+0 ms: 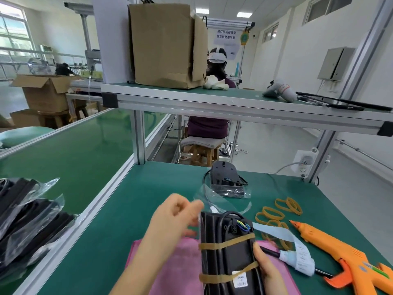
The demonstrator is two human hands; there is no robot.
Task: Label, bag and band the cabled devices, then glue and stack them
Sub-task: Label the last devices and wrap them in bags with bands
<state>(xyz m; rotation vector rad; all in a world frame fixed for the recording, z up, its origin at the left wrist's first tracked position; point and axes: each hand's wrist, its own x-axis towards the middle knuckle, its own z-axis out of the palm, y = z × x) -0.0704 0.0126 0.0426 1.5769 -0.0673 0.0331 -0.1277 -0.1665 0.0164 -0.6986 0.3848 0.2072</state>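
Head view: a black cabled device, labelled and wrapped in two tan rubber bands, sits near on a pink cloth. The right hand grips its right edge. The left hand is blurred, so its hold is unclear. Gluing with the orange glue gun and stacking seem left.

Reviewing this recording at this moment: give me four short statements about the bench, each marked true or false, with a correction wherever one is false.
1. Two rubber bands wrap the black device that the right hand has in its grip. True.
2. The left hand holds the glue gun. False: the glue gun lies on the table to the right of the device, and no hand touches it.
3. Loose rubber bands lie on the table beyond the glue gun. True.
4. A blue cloth lies under the device. False: the cloth is pink.
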